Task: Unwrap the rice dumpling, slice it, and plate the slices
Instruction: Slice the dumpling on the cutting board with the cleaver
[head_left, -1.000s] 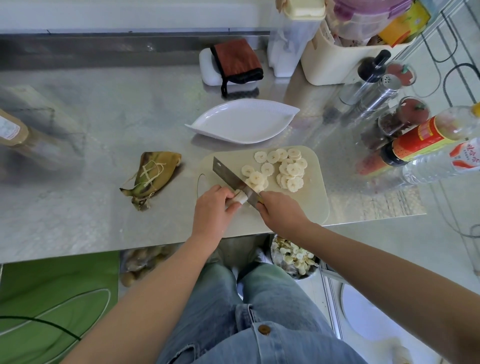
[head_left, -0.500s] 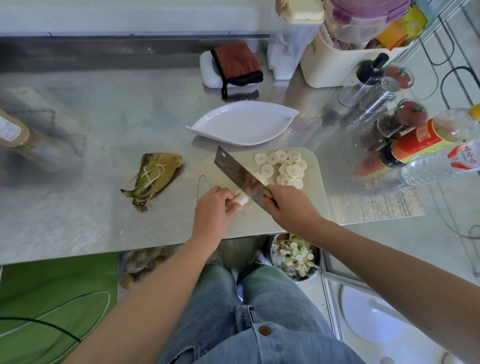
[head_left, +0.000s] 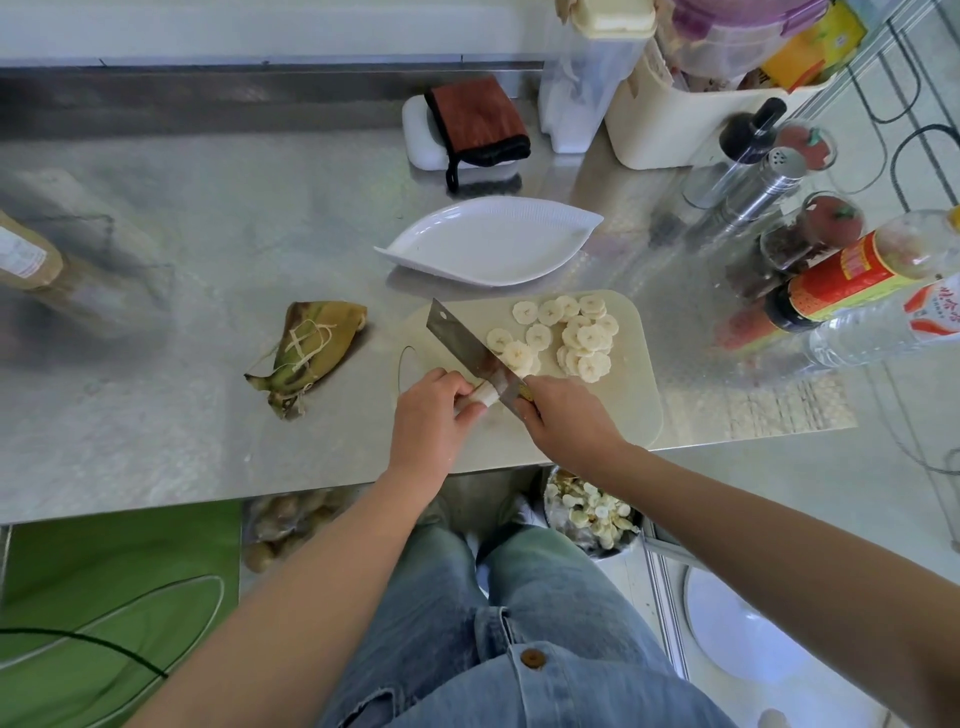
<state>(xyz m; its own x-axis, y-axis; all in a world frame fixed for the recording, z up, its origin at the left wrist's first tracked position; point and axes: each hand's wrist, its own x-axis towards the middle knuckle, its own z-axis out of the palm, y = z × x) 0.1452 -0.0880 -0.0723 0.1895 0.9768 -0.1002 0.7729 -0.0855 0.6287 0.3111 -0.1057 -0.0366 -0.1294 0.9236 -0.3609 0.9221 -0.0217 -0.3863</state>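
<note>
A steel counter (head_left: 182, 218) is carrying everything, with a pale cutting board (head_left: 631, 395) lying near its front edge. A white leaf-shaped plate (head_left: 488, 244) is sitting just beyond the board at twelve o'clock, apart from it. Out at the board's nine o'clock a string-tied leaf bundle (head_left: 311, 348) is lying on the bare steel; whether it is full or only wrapping is hard to tell. A cleaver (head_left: 462, 343) is standing across the board's left half, its tip pointing toward eleven o'clock and its edge pressing down on the dumpling stub (head_left: 485, 396). The right hand (head_left: 563, 421) is gripping the cleaver's handle at six o'clock. The left hand (head_left: 428, 421) is curling around the stub at seven o'clock, steadying it. Round pale slices (head_left: 576, 338) are lying overlapped toward the board's one o'clock corner.
</note>
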